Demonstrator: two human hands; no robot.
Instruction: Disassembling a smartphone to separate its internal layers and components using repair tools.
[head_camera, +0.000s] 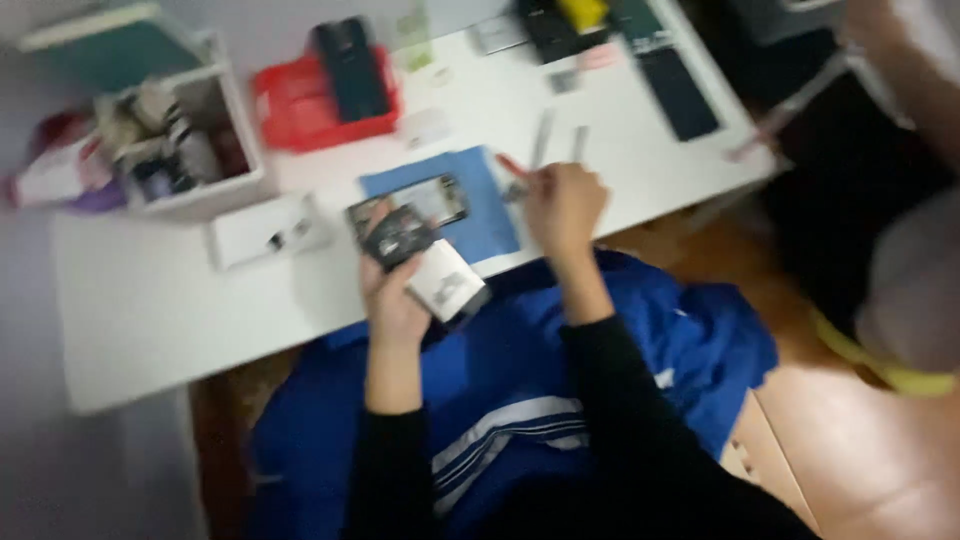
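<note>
Dark phone (398, 238) | gripped by left hand (392, 290) at table edge (250, 345) | right hand (565, 205) clenched on red tool (512, 166) (blurred)

Bare bench (150, 300) is lying open left of the left hand (392, 300). The white box (265, 232), storage bin (185, 140) and red tray (300, 105) are blocking the far side; tools (560, 140) are crowding beyond the right hand (565, 205).

The left hand (392, 290) grips a small dark rectangular part (398, 237), tilted, its face toward the camera. Under the same hand sits a white, box-like piece (447, 281), angled toward five o'clock over the worktop's (150, 300) near edge. The right hand (565, 205) is closed around a thin red-tipped tool (512, 166) pointing toward ten o'clock; blur hides finer detail.
</note>
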